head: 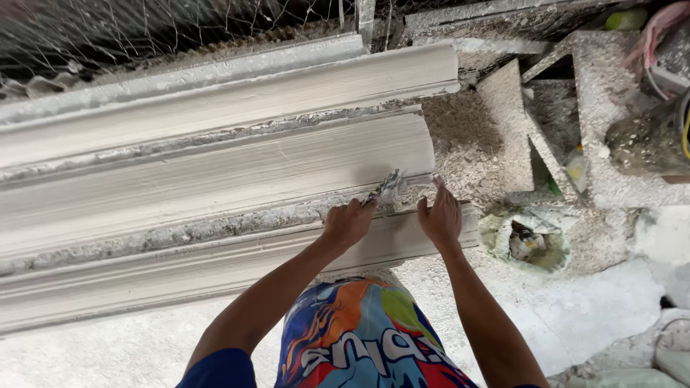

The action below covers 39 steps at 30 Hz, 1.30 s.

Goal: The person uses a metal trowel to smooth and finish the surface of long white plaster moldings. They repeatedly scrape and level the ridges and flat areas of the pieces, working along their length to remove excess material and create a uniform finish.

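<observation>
Long white plaster cornice mouldings [215,165] lie side by side across a workbench, running from the left to the centre. My left hand [347,223] grips a small plaster-caked scraper [386,188] whose blade touches the end of the middle moulding. My right hand [440,215] rests flat with fingers up against the right end of the near moulding [180,276]. Both forearms reach up from the bottom over colourful shorts.
Plaster rubble [467,144] is heaped past the mouldings' right ends. A crusted bowl [528,241] with wet plaster sits to the right of my right hand. Plaster-coated angled supports [517,122] stand behind it. Wire mesh [144,29] lines the back. The floor [575,316] is white with plaster.
</observation>
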Each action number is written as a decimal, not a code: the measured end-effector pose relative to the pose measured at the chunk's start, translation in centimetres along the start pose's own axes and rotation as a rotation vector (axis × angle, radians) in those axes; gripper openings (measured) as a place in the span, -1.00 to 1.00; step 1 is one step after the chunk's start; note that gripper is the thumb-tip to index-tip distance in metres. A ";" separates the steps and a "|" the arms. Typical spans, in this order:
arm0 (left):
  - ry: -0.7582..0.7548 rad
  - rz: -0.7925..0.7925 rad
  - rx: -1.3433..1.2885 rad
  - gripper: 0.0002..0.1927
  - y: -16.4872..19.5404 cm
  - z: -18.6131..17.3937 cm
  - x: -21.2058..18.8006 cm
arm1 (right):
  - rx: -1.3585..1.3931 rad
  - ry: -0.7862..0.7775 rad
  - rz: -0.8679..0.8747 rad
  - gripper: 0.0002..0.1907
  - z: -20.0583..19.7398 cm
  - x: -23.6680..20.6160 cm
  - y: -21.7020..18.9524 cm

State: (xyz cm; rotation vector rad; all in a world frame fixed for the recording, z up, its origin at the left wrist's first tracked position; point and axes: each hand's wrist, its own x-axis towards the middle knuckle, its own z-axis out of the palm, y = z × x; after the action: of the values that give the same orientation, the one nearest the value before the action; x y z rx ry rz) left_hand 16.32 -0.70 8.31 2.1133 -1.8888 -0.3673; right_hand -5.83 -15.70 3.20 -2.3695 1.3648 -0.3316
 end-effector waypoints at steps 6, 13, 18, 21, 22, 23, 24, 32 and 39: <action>-0.083 0.006 0.039 -0.67 -0.9 -1.1 -0.2 | 0.027 0.002 0.025 -0.25 -0.7 -0.2 -0.2; -0.097 0.028 0.048 -0.65 1.0 -0.9 2.1 | 0.070 0.029 0.001 -0.26 -1.1 -0.4 -0.8; -0.281 -0.050 -0.054 -0.71 1.3 -1.1 2.8 | 0.057 -0.013 0.031 -0.25 -0.8 -0.4 -0.5; -0.195 0.006 -0.004 -0.72 0.9 -1.3 2.7 | 0.091 -0.007 0.046 -0.24 -0.8 -0.4 -0.4; -0.167 0.016 -0.011 -0.70 0.9 -1.2 2.8 | 0.095 -0.001 0.046 -0.24 -1.0 -0.4 -0.5; -0.138 0.023 -0.013 -0.69 1.1 -1.1 2.9 | 0.088 0.014 0.025 -0.25 -1.0 -0.4 -0.5; -0.133 0.046 -0.013 -0.70 1.4 -0.9 3.2 | 0.081 0.027 0.008 -0.25 -1.1 -0.5 -0.4; -0.196 0.061 0.043 -0.77 4.2 -0.9 5.7 | 0.062 -0.050 0.074 -0.21 -1.6 -0.4 -1.0; -0.373 -0.043 -0.003 -0.70 8.4 -2.5 7.8 | 0.049 -0.014 0.106 -0.20 -1.6 -0.2 -0.9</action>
State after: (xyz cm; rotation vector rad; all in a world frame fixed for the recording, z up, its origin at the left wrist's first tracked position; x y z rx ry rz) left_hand 10.41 -9.25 13.78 2.2058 -2.0321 -0.8235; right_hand -5.82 -15.41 5.00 -2.2456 1.4521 -0.3141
